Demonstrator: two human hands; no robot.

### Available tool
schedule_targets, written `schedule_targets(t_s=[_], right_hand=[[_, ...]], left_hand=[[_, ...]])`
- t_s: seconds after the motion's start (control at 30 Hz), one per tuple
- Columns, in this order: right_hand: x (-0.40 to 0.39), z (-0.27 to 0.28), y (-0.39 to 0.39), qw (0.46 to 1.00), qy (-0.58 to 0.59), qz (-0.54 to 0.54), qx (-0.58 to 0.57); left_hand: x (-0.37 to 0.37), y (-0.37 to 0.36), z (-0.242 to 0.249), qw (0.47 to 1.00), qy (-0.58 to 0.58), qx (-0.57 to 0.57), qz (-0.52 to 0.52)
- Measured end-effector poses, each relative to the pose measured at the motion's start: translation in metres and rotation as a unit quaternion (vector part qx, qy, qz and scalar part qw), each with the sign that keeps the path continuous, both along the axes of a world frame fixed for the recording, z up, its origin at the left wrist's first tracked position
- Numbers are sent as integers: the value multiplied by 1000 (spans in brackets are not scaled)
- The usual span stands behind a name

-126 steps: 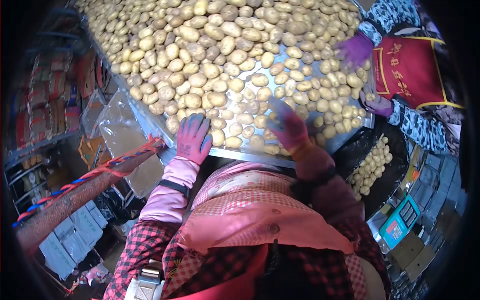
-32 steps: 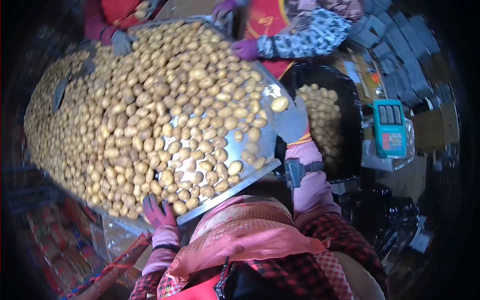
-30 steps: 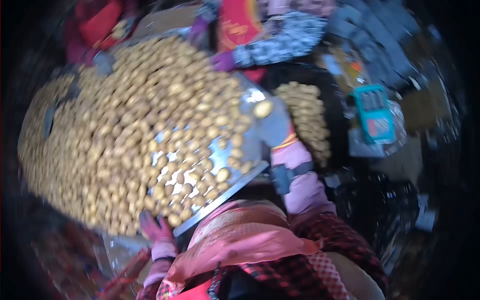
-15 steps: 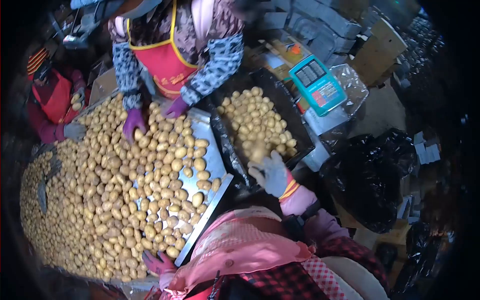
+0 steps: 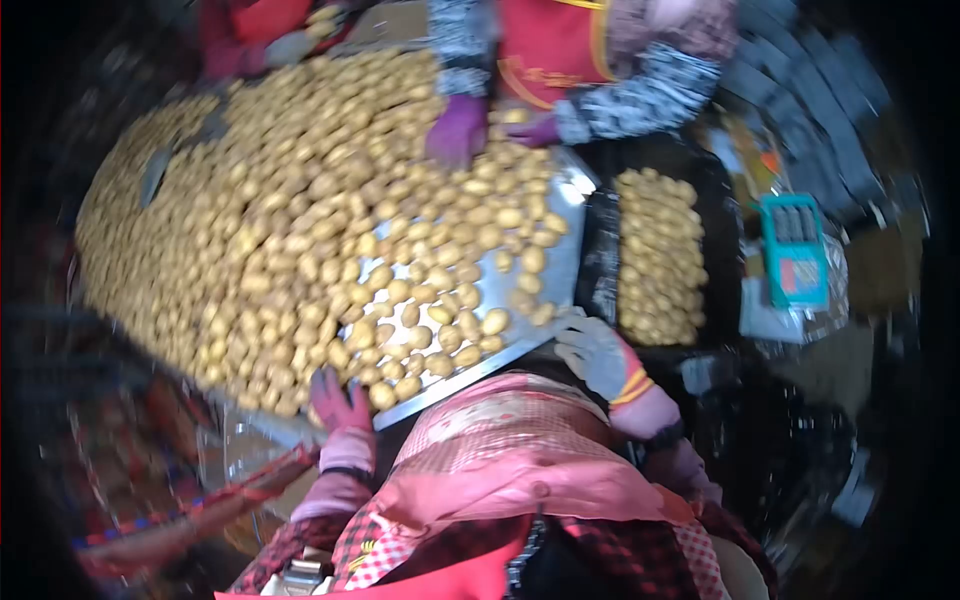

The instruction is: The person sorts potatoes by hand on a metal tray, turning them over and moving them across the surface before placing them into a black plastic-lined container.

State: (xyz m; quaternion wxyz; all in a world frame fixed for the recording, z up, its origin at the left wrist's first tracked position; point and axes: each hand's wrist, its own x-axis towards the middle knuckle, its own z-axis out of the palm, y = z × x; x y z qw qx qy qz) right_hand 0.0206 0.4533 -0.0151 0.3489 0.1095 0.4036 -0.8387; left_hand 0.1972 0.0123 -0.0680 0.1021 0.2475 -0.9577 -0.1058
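A large heap of potatoes covers the metal sorting table in front of me. My left hand, in a pink glove with dark fingertips, rests at the near edge against the potatoes, its fingers spread. Close to the table's near right corner is my right hand in a pale grey glove, fingers stretched towards the metal rim, with nothing visible in them. Just beyond it, a black-lined crate contains a pile of potatoes.
Across the table a co-worker's purple-gloved hands touch the heap. Another person's grey-gloved hand is at the far left. A teal scale stands right of the crate. Black plastic bags lie at the lower right.
The view has swung left. My right hand has moved from over the crate to the table's corner; a blurred potato near its fingers is no longer seen. My left hand stays at the near edge.
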Motion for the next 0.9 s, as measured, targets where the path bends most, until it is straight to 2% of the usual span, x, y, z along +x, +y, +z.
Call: schedule_targets(t_s=[0.03,0.07,0.13,0.17,0.2,0.23,0.3,0.33,0.4,0.47,0.5,0.53,0.63,0.67,0.7,0.77,0.83,0.9], right_hand=[[-13,5,6,991,-111,-10,-72],[-36,17,13,986,131,62,83],[-74,53,32,971,235,1,-49],[-94,60,37,973,161,-72,-150],[-115,67,41,952,94,-145,-252],[-137,71,45,961,112,-163,-192],[-174,77,29,957,161,-82,-227],[-183,72,14,963,169,-44,-205],[-172,32,-34,980,156,53,-107],[-135,-22,-81,977,127,171,-4],[-119,-39,-99,972,105,209,3],[-106,-50,-113,969,76,237,-4],[-113,-37,-149,965,-17,230,-127],[-137,-57,-160,941,112,273,-166],[-151,-73,-164,969,101,215,-73],[-173,-21,-212,986,80,92,117],[-213,-40,-252,941,271,83,186],[-250,-63,-298,859,448,75,238]], left_hand=[[-2,3,4,1000,14,23,15],[0,3,4,999,24,27,15],[6,9,9,996,53,64,42],[3,3,8,994,69,71,39],[2,6,16,993,62,80,66],[6,-2,10,990,77,101,65],[10,-11,6,987,100,112,63],[11,-15,4,991,98,68,60],[12,-15,12,995,82,-13,64],[11,-16,12,995,54,-22,85],[10,-18,12,994,40,-27,94],[9,-19,12,995,42,-28,90],[8,-19,13,995,38,-28,90],[9,-20,12,995,32,-30,88],[9,-21,12,995,24,-29,88],[7,-21,11,996,11,-26,89],[6,-21,11,996,11,-16,92],[4,-22,18,996,1,-4,92]])
